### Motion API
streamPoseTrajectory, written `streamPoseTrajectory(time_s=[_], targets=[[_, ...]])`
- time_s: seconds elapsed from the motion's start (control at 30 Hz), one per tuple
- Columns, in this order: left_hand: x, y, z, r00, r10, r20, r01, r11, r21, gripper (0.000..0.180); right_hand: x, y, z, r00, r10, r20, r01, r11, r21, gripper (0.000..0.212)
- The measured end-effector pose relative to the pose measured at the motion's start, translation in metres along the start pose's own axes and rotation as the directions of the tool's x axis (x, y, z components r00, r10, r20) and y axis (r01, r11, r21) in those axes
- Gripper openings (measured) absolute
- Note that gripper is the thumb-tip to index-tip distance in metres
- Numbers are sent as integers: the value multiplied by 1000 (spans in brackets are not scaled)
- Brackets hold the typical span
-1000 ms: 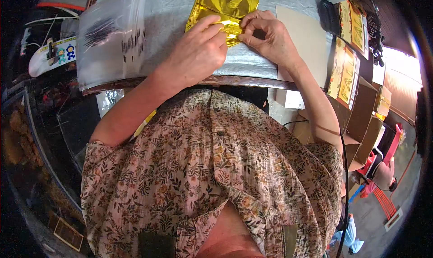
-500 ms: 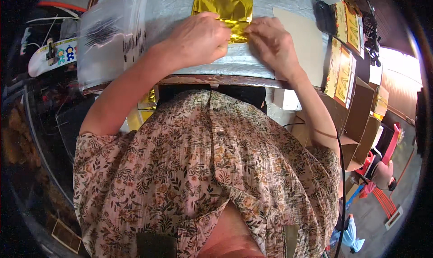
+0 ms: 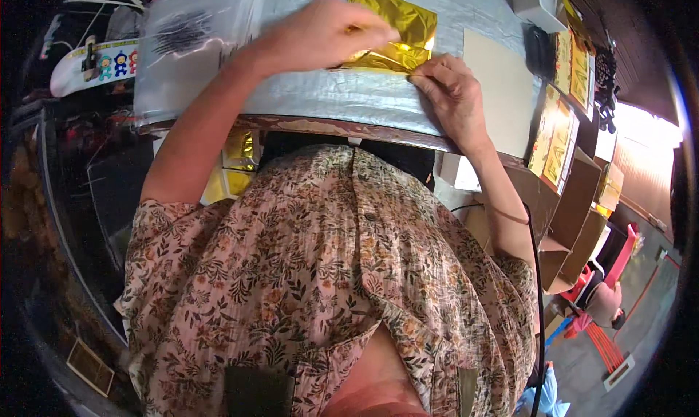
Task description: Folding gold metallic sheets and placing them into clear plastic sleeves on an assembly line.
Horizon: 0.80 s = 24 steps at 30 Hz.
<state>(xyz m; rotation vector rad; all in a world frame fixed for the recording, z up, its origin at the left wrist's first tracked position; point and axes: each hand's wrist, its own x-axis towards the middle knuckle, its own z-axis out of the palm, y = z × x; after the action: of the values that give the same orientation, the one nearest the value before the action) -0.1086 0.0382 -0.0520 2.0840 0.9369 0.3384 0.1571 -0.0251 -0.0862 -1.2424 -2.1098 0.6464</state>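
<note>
A shiny, creased piece of gold foil (image 3: 416,32) lies on the covered table top. My right hand (image 3: 455,93) pinches its near right corner between thumb and fingers. My left hand (image 3: 324,37) is over the foil's left part, smeared by motion, and hides that side of it. Whether the left fingers grip the foil cannot be made out.
Clear plastic sleeves (image 3: 171,75) lie at the table's left. A beige board (image 3: 501,89) is right of my right hand. Printed cards (image 3: 557,136) and open cardboard boxes (image 3: 564,206) stand along the right edge. Another person (image 3: 606,304) is at far right.
My left hand has lifted off the foil's near edge and swung up and left. The foil's near fold now looks flatter. My right hand has stayed at its near right corner.
</note>
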Motion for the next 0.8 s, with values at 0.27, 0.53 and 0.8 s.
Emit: streamPoseTrajectory(time_s=[0.27, 0.53, 0.8], targets=[[-53, -52, -1, 981, 114, -158, -138, 978, -154, 32, 0, -1, 0, 982, 187, 35, -190, 977, 101, 10], [-47, -37, 30, 921, 107, -374, -67, 991, 120, 31, 4, -4, 0, 967, 252, 45, -255, 964, 79, 9], [-44, -36, 38, 881, 42, -471, 31, 989, 148, 30, 4, -6, 1, 957, 292, 9, -292, 956, 24, 13]])
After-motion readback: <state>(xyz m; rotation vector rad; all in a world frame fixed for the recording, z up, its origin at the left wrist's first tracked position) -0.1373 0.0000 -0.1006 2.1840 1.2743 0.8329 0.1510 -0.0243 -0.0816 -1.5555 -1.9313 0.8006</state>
